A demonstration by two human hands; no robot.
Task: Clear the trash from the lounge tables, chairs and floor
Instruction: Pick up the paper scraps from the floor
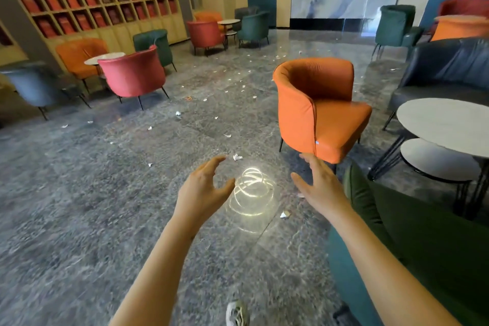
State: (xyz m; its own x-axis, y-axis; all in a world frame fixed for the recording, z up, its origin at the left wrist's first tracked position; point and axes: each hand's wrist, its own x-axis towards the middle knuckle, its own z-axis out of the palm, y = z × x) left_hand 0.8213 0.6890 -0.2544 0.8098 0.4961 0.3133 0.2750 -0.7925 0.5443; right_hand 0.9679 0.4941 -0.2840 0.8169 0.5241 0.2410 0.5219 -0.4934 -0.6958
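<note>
Crumpled white paper scraps [237, 157] dot glossy grey marble floor [79, 206]; both hands [205, 188] hang spread, holding nothing

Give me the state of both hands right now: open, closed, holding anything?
Left hand: open, fingers loosely spread, holding nothing.
Right hand: open, fingers relaxed, holding nothing.

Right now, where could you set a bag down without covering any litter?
The floor beside the left forearm is bare, as is the round table right of the orange chair. Paper scraps crowd the floor beyond, toward the red chair.
</note>
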